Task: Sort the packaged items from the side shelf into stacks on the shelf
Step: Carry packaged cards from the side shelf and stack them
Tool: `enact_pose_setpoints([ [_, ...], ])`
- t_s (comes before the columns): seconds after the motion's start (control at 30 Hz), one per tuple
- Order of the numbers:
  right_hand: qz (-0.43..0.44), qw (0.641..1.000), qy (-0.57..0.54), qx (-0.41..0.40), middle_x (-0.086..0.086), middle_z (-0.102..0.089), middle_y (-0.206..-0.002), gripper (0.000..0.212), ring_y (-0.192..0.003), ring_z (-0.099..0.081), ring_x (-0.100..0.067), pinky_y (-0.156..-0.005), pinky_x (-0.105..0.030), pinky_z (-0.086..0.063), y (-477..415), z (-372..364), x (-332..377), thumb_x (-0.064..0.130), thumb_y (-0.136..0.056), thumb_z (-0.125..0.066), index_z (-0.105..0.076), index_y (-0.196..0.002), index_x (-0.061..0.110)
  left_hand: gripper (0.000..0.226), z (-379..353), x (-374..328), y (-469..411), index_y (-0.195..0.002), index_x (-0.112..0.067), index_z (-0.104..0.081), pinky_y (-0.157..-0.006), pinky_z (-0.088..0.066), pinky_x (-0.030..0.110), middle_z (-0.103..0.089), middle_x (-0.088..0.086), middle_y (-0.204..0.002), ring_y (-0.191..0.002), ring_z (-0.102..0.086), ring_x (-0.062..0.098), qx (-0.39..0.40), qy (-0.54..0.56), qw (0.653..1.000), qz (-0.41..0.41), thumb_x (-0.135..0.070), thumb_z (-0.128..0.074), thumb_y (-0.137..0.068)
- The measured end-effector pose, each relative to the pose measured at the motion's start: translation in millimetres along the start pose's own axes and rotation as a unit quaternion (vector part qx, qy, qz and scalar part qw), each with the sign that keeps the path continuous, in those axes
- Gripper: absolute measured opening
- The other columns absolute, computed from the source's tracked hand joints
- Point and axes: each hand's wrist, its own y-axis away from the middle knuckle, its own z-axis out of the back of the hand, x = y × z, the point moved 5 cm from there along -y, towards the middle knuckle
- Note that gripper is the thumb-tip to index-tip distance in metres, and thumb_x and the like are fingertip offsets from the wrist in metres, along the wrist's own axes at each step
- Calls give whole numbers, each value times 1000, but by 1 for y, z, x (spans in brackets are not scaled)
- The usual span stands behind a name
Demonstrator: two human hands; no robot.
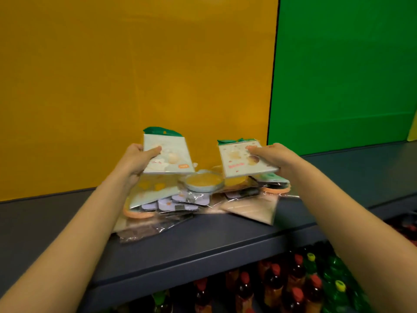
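Note:
My left hand (pixel 135 160) grips a pale flat packet with a green header (pixel 170 154) by its left edge, lifted above the pile. In my right hand (pixel 274 158) is a similar pale packet with red and orange print (pixel 240 162), pinched at its right side and tilted. Beneath both lies a loose heap of packaged items (pixel 180 202) on the dark grey shelf (pixel 214 240): clear bags, small white-and-black packs, orange-rimmed pieces and a round yellow-topped container (pixel 204 182). A beige flat packet (pixel 252 210) sticks out at the heap's right.
A yellow back panel (pixel 135 75) stands behind the heap, with a green panel (pixel 345 75) to its right. Below the shelf edge stand rows of bottles with red, yellow and green caps (pixel 293 283). Bare shelf surface stretches left and right of the heap.

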Motion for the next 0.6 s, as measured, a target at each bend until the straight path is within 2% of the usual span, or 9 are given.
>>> enact_pose_setpoints([
  [0.1,-10,998,-59,-10,-11,-66,-85,28,-67,-58,-18,-60,-26,-47,21,26,-11,18,-83,-69,-63,-100,-4,11,-28,-13,-2,-79,-12,-56,-34,-46,14,-61,18,-102,-38,-60,5,50,17,998,-19,-13,-62,-87],
  [0.17,-17,996,-78,-29,-13,-67,-88,26,-71,-61,-20,-65,-29,-47,30,44,-19,12,-82,-68,-64,-99,-7,14,-55,-21,4,-75,-12,-55,-34,-46,14,-61,17,-99,-34,-58,1,82,31,996,-30,-12,-62,-87],
  [0.27,-23,992,-94,-83,-7,-68,-73,20,-49,-63,-12,-47,-22,-49,42,94,-39,9,-86,-63,-63,-102,-4,12,-119,-30,22,-76,-11,-57,-34,-46,14,-60,16,-99,-35,-59,0,152,41,987,-32,-10,-60,-88],
  [0.33,-36,989,-97,-108,-4,-67,-71,9,-38,-61,-5,-38,-15,-47,54,132,-55,11,-89,-60,-62,-95,4,8,-163,-32,34,-80,-6,-59,-35,-45,13,-60,15,-100,-35,-58,0,191,42,980,-32,-8,-59,-88],
  [0.37,-45,986,-99,-124,-3,-67,-69,6,-36,-60,-4,-37,-14,-46,60,153,-65,12,-90,-59,-61,-90,7,7,-186,-33,40,-88,-1,-61,-36,-46,13,-60,16,-102,-35,-59,0,211,36,976,-32,-8,-59,-89],
  [0.4,-50,984,-100,-141,-1,-69,-63,6,-35,-59,-3,-36,-14,-45,64,175,-75,13,-90,-59,-62,-85,10,16,-208,-34,47,-100,3,-61,-37,-47,13,-61,16,-103,-37,-60,0,229,28,972,-31,-9,-59,-89],
  [0.47,-54,978,-111,-169,6,-69,-51,9,-39,-60,-6,-40,-16,-45,71,215,-96,13,-90,-60,-65,-83,12,28,-249,-39,62,-113,4,-58,-38,-48,14,-64,16,-101,-39,-61,0,262,14,964,-35,-10,-59,-89],
  [0.53,-57,971,-129,-191,6,-71,-53,10,-54,-61,-15,-51,-23,-49,75,255,-115,11,-89,-60,-70,-91,10,28,-291,-48,78,-114,4,-58,-34,-46,14,-66,12,-91,-36,-60,1,288,12,957,-38,-11,-59,-89],
  [0.6,-56,967,-134,-209,4,-71,-55,12,-55,-59,-16,-54,-25,-49,79,295,-129,9,-89,-60,-70,-94,9,26,-332,-56,95,-110,2,-57,-31,-42,14,-63,7,-77,-33,-58,2,300,10,953,-39,-13,-59,-89],
])
